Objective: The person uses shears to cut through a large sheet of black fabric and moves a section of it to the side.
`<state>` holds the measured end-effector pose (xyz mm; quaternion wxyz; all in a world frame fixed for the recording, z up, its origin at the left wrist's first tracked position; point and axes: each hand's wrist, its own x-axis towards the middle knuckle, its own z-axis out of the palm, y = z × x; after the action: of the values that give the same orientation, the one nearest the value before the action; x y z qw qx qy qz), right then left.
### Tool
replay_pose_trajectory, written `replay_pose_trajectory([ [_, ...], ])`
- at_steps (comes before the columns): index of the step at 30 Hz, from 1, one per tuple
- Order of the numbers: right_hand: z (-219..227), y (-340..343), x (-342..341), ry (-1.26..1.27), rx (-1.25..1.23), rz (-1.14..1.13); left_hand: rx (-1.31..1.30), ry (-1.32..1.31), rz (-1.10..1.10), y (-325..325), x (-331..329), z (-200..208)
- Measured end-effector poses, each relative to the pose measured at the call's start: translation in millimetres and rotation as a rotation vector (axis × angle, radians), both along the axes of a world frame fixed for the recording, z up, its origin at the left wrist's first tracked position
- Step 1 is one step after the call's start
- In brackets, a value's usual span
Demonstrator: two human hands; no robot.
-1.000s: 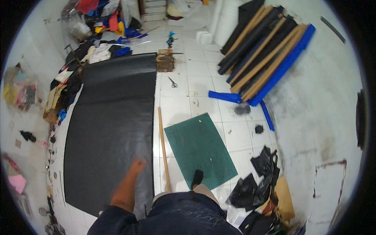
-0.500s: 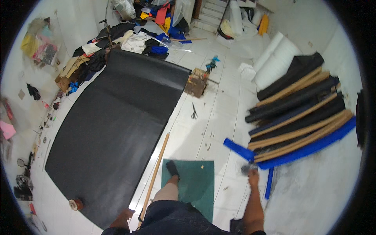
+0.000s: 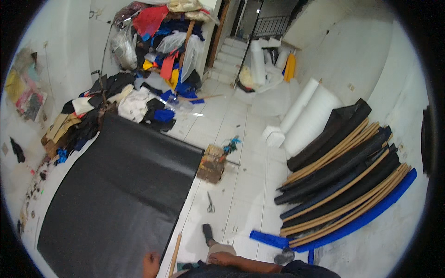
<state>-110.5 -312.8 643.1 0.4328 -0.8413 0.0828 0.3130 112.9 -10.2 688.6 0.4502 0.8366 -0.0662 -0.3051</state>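
My left hand (image 3: 150, 264) is above the right edge of a large black sheet (image 3: 116, 222), fingers curled and somewhat blurred; anything inside them is hidden. Across the front of my body, my right hand (image 3: 221, 258) is by my beige-covered thigh, its fingers drawn together, and what they hold, if anything, does not show. A wooden pole (image 3: 175, 255) lies beside the sheet, between my hands. Further ahead on the tiles are black scissors (image 3: 210, 204). To the right of my right hand, a greyish round object (image 3: 284, 256) sits on the floor, its kind unclear.
At right lie several brown tubes (image 3: 343, 222), dark rolls (image 3: 333, 169) and a blue roll (image 3: 371, 220). White foam rolls (image 3: 308, 118) lie behind them. A worn box (image 3: 212, 166) stands by the sheet's far corner. Fabric scraps (image 3: 134, 104) are heaped at far left, near stairs (image 3: 229, 58).
My right hand has left the greyish round object and swung left, in front of my body. The view has tilted up, and the small brown roll on the sheet has dropped out of it.
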Motion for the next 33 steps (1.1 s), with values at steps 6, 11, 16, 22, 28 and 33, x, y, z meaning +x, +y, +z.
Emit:
replay_pose_trajectory([
  [6,12.7,-131.0,124.6,-0.077,-0.318,0.517,0.335,-0.097,-0.327,-73.6,-46.6,-65.6],
  [11,-52.5,-213.8,207.5,-0.009,-0.249,0.778,0.324,0.065,-0.263,-161.5,21.3,-59.0],
  [16,-63.3,-270.8,275.8,0.027,-0.226,0.803,0.302,0.020,-0.182,-214.7,99.4,-78.0],
  [22,-122.3,-272.7,384.3,-0.142,-0.243,0.795,0.355,-0.081,-0.120,-209.2,134.9,-173.0],
  [28,-242.6,-245.0,452.3,-0.318,-0.254,0.800,0.429,-0.174,-0.100,-194.3,132.8,-297.0],
  [33,-372.8,-218.1,483.0,-0.417,-0.231,0.849,0.490,-0.220,-0.067,-185.1,118.5,-408.6],
])
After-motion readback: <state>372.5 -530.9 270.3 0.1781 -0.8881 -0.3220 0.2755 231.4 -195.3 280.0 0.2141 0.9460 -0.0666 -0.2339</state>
